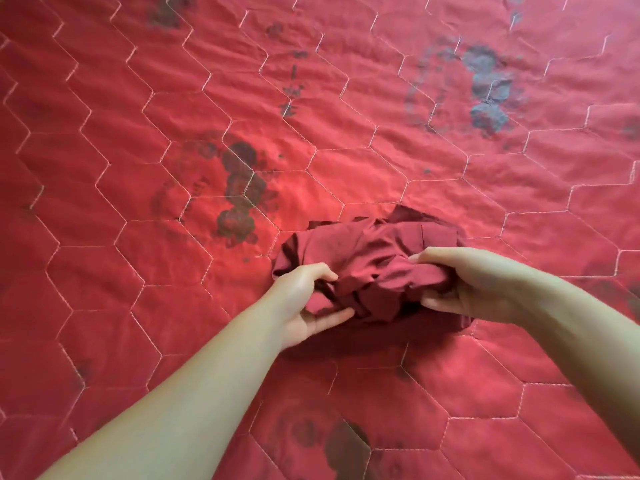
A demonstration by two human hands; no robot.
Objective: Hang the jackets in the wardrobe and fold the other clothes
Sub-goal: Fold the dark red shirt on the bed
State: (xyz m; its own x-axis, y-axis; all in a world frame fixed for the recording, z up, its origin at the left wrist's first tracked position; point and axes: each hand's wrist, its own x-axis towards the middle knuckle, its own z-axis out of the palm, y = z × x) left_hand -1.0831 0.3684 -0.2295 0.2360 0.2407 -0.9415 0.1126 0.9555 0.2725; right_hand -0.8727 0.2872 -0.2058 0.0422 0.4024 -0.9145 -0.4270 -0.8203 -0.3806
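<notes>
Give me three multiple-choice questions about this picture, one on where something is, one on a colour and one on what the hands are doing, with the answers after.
1. Where does the bunched garment lie?
A. on a quilted bedspread
B. on a wooden floor
C. in a basket

2. What colour is the garment?
A. white
B. dark red
C. blue

3. What are the hands doing?
A. both hang idle
B. only one touches the cloth
C. both grip the cloth

Answers:
1 A, the garment sits on the red bedspread with hexagon stitching.
2 B, its cloth is maroon, darker than the cover.
3 C, the left hand and right hand each curl fingers into its sides.
</notes>
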